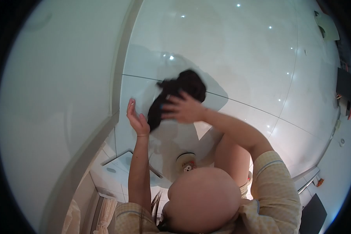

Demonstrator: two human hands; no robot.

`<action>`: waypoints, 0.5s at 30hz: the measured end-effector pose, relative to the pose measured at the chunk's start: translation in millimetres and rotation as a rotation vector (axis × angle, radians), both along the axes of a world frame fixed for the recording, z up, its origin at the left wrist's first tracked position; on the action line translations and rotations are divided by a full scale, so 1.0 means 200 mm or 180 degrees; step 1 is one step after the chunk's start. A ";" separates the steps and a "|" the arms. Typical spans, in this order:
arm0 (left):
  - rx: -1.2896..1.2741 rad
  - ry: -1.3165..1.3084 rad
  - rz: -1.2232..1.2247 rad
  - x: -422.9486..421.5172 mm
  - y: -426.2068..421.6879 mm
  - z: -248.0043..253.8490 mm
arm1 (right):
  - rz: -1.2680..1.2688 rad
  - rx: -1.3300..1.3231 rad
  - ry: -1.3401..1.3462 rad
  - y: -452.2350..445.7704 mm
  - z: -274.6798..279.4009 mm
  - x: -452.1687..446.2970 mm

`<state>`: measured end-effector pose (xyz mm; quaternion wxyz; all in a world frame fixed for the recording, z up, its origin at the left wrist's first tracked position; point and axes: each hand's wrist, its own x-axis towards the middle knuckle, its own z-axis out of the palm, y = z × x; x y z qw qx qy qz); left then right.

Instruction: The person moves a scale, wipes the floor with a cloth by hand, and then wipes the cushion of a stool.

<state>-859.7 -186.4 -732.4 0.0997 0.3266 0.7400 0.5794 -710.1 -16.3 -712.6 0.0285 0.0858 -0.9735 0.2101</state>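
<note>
A dark, crumpled cloth-like bundle (pixel 189 82) hangs or lies before me over the pale tiled floor; its exact support is unclear. My right hand (pixel 183 108) is at its near right side, palm toward it, fingers spread and slightly blurred, overlapping the dark material. Just left of the bundle's lower end is my left hand (pixel 137 117), raised with its fingers apart and nothing in them. Whether either hand touches the bundle cannot be told.
A pale wall or panel (pixel 62 78) rises on the left. Below is a slipper (pixel 186 160) near my bare knee. A dark flat object (pixel 314 214) is at the lower right, and a pink curtain (pixel 106 214) at the lower left.
</note>
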 end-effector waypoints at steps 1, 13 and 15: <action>0.0004 -0.0005 0.0008 0.00 0.00 0.00 | -0.0351 0.0302 -0.0141 0.10 0.03 -0.01; -0.0803 0.0607 -0.0148 0.02 0.01 0.00 | -0.5805 -0.0388 0.0172 1.15 0.43 0.65; -0.0802 0.0700 -0.0237 0.02 0.01 0.00 | -0.5075 0.0217 0.0790 0.98 0.47 0.86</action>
